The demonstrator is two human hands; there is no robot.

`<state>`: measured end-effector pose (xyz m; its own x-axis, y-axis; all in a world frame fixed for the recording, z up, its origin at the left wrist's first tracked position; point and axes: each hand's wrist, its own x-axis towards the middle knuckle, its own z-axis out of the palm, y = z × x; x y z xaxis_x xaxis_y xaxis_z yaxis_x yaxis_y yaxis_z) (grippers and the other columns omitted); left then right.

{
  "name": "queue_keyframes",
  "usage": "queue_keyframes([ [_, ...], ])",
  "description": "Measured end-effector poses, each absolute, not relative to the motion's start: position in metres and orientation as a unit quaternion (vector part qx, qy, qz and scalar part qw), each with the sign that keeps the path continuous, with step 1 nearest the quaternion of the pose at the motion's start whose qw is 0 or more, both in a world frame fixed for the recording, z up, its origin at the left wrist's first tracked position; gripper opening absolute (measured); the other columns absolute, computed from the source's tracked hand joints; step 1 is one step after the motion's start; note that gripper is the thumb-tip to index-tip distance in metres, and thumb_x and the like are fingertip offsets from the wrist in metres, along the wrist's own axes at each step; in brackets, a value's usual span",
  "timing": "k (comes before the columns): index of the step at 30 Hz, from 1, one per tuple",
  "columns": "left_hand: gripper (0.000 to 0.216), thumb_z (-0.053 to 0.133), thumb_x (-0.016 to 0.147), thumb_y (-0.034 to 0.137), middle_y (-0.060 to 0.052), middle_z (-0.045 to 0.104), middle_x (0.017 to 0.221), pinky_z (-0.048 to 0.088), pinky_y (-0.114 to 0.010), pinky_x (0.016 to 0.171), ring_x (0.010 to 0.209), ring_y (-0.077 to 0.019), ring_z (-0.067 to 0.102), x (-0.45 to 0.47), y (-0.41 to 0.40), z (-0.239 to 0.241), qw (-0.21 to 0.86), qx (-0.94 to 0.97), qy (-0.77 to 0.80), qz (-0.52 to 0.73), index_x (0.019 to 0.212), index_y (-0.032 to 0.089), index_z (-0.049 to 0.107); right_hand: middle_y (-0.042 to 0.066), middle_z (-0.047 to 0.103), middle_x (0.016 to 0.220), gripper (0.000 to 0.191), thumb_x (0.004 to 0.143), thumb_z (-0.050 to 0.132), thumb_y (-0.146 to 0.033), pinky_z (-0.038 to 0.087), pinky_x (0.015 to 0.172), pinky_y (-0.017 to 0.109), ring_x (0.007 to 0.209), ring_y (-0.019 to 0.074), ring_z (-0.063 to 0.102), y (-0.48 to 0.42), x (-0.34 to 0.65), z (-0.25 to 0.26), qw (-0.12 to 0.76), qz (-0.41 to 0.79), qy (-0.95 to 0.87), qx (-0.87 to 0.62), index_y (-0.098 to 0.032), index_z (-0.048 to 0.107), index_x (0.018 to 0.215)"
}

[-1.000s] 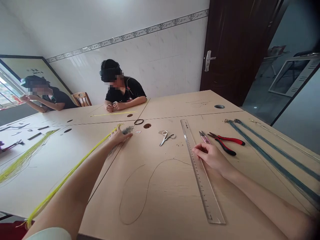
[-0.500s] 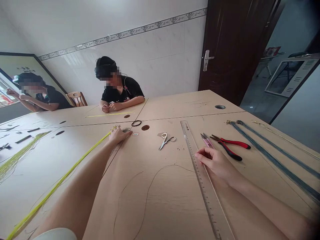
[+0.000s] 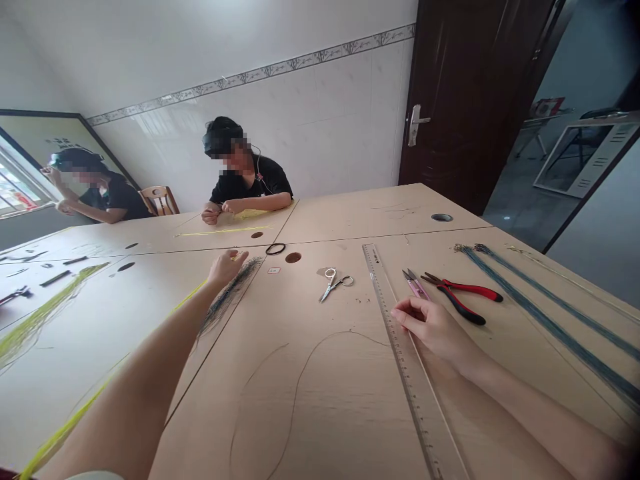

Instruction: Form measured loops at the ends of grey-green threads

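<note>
My left hand (image 3: 226, 269) is at the far end of a bundle of yellow threads (image 3: 189, 297). Its fingers are curled, with a little yellow showing between thumb and fingers; my wrist and forearm hide part of the bundle. Just right of it lies a dark thread bundle (image 3: 231, 291). My right hand (image 3: 434, 328) pinches the right edge of a clear ruler (image 3: 397, 347) lying flat. One long thin thread (image 3: 299, 380) curves over the table up to the ruler's left edge. Pink-handled thread snips (image 3: 415, 285) lie just beyond my right hand.
Small scissors (image 3: 331, 285) lie mid-table, and red-black pliers (image 3: 463, 293) at the right. Blue-grey thread bundles (image 3: 533, 303) stretch along the right side. A black ring (image 3: 275, 249) lies near a table hole (image 3: 293, 258). A co-worker (image 3: 250, 177) sits opposite; another person sits far left.
My left hand has shifted slightly left and turned, uncovering the dark thread bundle beside it. My right hand stays on the ruler. The view has tilted slightly.
</note>
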<state>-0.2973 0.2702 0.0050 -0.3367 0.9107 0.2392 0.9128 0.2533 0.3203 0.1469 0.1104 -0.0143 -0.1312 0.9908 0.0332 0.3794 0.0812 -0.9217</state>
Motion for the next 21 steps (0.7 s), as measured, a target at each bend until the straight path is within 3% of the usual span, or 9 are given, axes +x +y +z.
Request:
queue_keyframes([
  [9,0.036,0.054,0.087,0.034,-0.011,0.053,0.12,0.043,-0.048,0.091,0.108,-0.0254,0.052,-0.311,0.212,-0.015,-0.024,-0.612,-0.778,-0.14,0.117,0.014,0.051,0.0,0.058,0.066,0.022,0.077,0.056,-0.04,0.04,0.064,0.029,0.065,0.0165,0.052,0.111,0.147,-0.016,0.39,0.408,-0.628,-0.536,-0.018,0.061,0.075],
  [17,0.028,0.053,0.088,0.028,-0.01,0.054,0.118,0.045,-0.045,0.089,0.104,-0.0231,0.054,-0.285,0.194,-0.01,-0.013,-0.607,-0.767,-0.208,0.113,0.015,0.054,0.0,0.056,0.063,0.022,0.076,0.057,-0.039,0.039,0.064,0.03,0.064,0.0167,0.051,0.108,0.145,-0.012,0.405,0.404,-0.625,-0.532,-0.018,0.059,0.071],
  [21,0.041,0.055,0.086,0.027,-0.011,0.037,0.136,0.028,-0.058,0.1,0.124,-0.0318,0.036,-0.243,0.18,0.015,-0.008,-0.601,-0.743,-0.294,0.125,0.017,0.045,0.0,0.056,0.061,0.023,0.075,0.058,-0.04,0.04,0.062,0.031,0.063,0.0171,0.051,0.11,0.146,-0.015,0.421,0.405,-0.623,-0.52,-0.017,0.06,0.071],
])
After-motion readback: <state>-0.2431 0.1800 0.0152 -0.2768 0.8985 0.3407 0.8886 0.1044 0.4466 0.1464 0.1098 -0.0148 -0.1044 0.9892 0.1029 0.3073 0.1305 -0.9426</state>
